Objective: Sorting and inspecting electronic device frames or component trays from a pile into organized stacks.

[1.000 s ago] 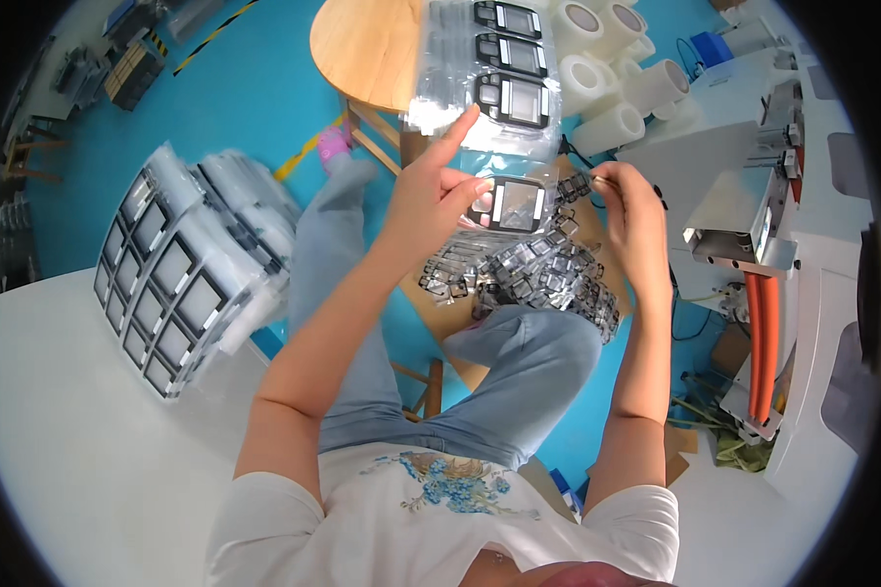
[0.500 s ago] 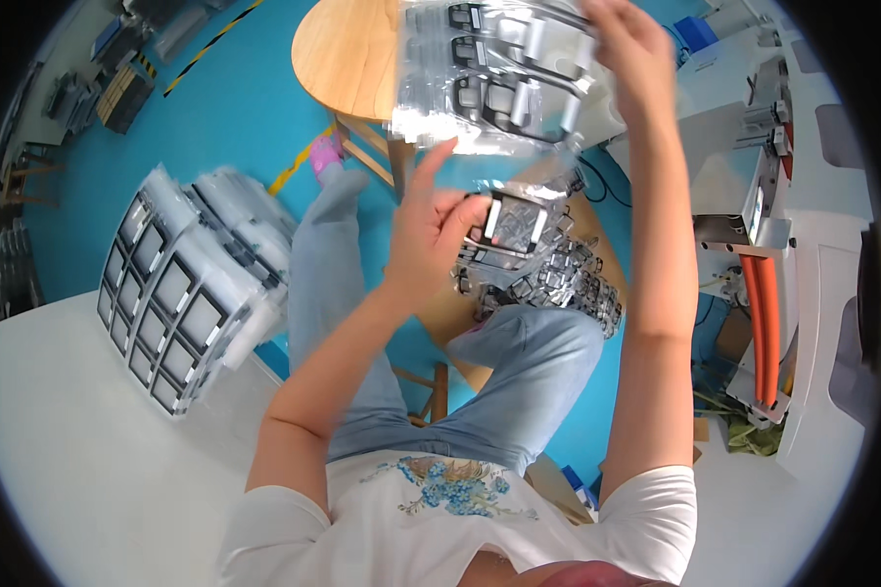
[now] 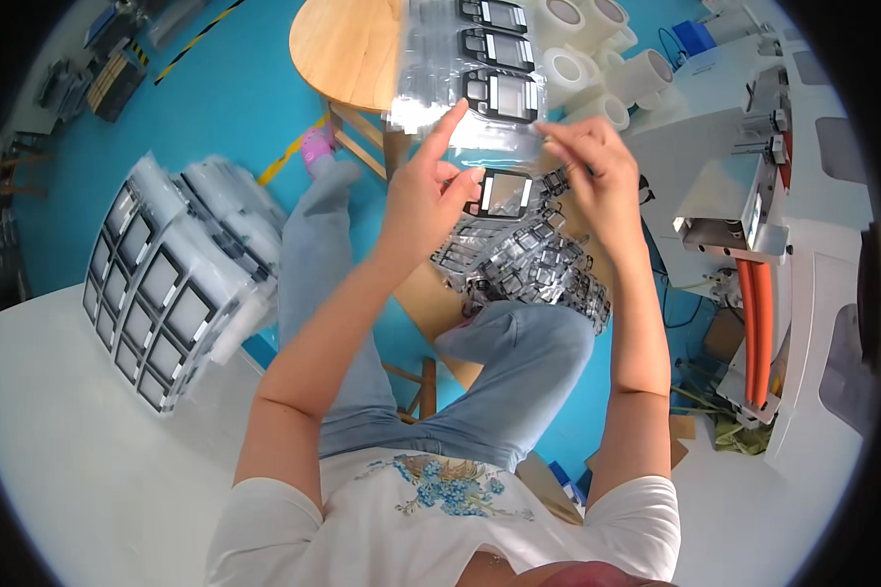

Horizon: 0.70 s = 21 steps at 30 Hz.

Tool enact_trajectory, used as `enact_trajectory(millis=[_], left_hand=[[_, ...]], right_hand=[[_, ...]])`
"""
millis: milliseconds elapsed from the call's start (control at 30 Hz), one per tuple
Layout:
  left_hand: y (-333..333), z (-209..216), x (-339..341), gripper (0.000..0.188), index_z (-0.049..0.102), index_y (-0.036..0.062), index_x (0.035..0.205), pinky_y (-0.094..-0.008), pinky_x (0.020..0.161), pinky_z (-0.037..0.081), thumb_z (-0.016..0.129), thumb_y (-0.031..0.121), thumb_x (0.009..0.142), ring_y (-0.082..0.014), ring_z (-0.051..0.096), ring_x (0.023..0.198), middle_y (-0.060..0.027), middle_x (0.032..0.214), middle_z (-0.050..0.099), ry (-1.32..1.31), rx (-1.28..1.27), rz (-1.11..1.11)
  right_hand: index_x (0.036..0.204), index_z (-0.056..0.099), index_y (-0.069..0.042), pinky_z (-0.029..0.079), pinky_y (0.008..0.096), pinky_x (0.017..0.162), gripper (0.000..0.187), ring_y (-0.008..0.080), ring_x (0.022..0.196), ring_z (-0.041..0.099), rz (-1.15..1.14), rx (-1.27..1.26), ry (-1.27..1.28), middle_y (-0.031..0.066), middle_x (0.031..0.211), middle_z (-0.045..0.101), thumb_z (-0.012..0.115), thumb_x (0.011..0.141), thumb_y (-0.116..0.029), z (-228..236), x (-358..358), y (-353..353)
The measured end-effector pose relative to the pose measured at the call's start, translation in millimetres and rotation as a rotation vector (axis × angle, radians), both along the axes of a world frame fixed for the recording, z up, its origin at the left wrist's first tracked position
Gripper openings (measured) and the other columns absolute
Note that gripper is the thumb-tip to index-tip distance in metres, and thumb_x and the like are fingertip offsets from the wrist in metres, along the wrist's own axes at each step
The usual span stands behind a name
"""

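Note:
My left hand (image 3: 423, 201) pinches a small black-framed rectangular piece (image 3: 505, 195) with pale strips along its sides, between thumb and fingers. Its index finger stretches up to the lower edge of a clear plastic sheet (image 3: 431, 68) that bears a column of similar black-framed pieces (image 3: 504, 96). Close to this sheet's lower right corner is my right hand (image 3: 602, 176), thumb and index finger pressed together; whatever is between them is too small to make out. Below both hands lies a heap of loose black-framed pieces (image 3: 533, 259) in shiny film, above my knee.
A round wooden stool (image 3: 343, 49) stands beyond the left hand. Several rolls of clear film (image 3: 568, 70) sit at the far right. On the white table (image 3: 49, 421) at left rests a stack of framed sheets (image 3: 147, 303). Machinery with orange tubes (image 3: 754, 333) borders the right side.
My right hand has come down from the upper right to the sheet's lower corner. The sheet's right part no longer spreads out, and film rolls show behind. The left hand keeps its piece.

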<state>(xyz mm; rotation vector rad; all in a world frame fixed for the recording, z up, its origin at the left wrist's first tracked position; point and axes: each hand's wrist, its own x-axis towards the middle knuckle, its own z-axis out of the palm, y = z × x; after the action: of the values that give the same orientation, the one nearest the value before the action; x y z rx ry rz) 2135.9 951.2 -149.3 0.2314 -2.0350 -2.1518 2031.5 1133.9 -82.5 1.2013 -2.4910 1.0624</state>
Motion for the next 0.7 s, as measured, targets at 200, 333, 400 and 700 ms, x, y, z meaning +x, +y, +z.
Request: enact_trajectory(millis=[200,333,400,700], left_hand=[[-1.1,18.5,-2.7,0.077,0.029,0.0167,0.155,-0.0213,0.054,0.045,0.065,0.003,0.089,-0.0035,0.055,0.056,0.0002,0.066,0.066,-0.118,0.114,-0.043],[-3.6,10.3,-5.1,0.079,0.026,0.0145,0.156,-0.0194,0.051,0.041,0.066,0.002,0.089,-0.0011,0.047,0.053,0.0043,0.06,0.059,-0.108,0.198,-0.081],[-8.9,6.4,-5.1,0.08,0.024,0.0128,0.157,-0.0186,0.051,0.039,0.065,0.001,0.089,-0.0013,0.041,0.051,0.0063,0.056,0.052,-0.102,0.159,-0.077],[3.8,25.6,19.6,0.071,0.026,0.0071,0.154,-0.0222,0.068,0.053,0.062,0.004,0.093,-0.0095,0.068,0.075,-0.0047,0.077,0.071,-0.063,0.057,-0.067]], right_hand=[[0.099,0.072,-0.011,0.049,0.0357,0.061,0.017,0.0246,0.072,0.061,0.097,0.015,0.071,0.0062,0.079,0.06,0.07,0.082,-0.007,-3.1,5.8,-17.8],[0.095,0.073,-0.01,0.048,0.0374,0.061,0.023,0.024,0.073,0.061,0.202,0.148,0.312,0.0044,0.074,0.057,0.066,0.073,-0.009,-10.2,1.5,-32.7],[0.089,0.071,-0.007,0.048,0.0384,0.063,0.017,0.0251,0.074,0.061,0.206,0.192,0.339,0.0054,0.074,0.057,0.063,0.074,-0.009,-3.3,8.8,-35.7],[0.112,0.062,-0.005,0.038,0.0226,0.059,0.034,0.0058,0.068,0.045,-0.107,-0.116,-0.713,-0.002,0.082,0.06,0.077,0.082,-0.012,-0.6,49.7,49.4]])
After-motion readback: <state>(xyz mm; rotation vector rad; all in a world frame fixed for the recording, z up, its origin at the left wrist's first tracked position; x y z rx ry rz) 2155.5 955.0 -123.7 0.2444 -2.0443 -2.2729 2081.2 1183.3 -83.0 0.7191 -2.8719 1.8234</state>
